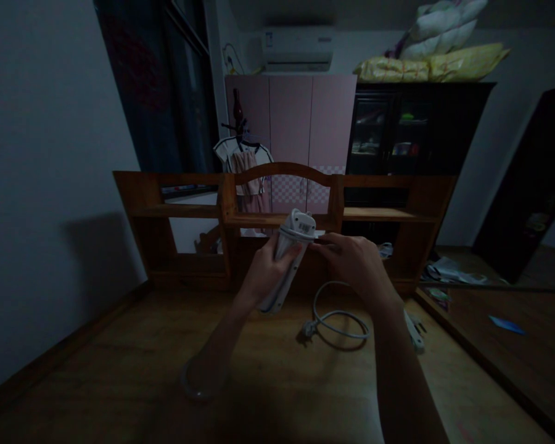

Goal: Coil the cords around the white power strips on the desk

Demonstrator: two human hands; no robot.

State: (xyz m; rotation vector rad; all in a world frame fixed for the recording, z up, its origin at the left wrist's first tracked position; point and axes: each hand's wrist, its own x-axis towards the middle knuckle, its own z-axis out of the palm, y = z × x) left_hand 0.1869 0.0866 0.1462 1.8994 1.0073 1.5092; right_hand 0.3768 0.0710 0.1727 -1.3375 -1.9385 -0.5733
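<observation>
At the left, the left hand [266, 268] is closed around a white power strip [288, 279], which it holds tilted in the air, above the wooden surface [259, 376] and in front of the wooden shelf [282, 168]. A grey cord [298, 234] lies around the far end of the strip. To the right, the right hand [356, 259] has its thumb and fingers pinched together beside this end, as it seems on the cord.

In my judgement the winding is only partly done: some cord is around the strip, but a long part hangs or lies loose in a loop under the right hand, with its plug [309, 328] free at the near left.

The right hand hides where the loose part goes up, and its fingertips are dark. A small pale piece [319, 234] shows there; I cannot tell what it is. Farther right, a white object [415, 336] is partly covered by the right forearm.
</observation>
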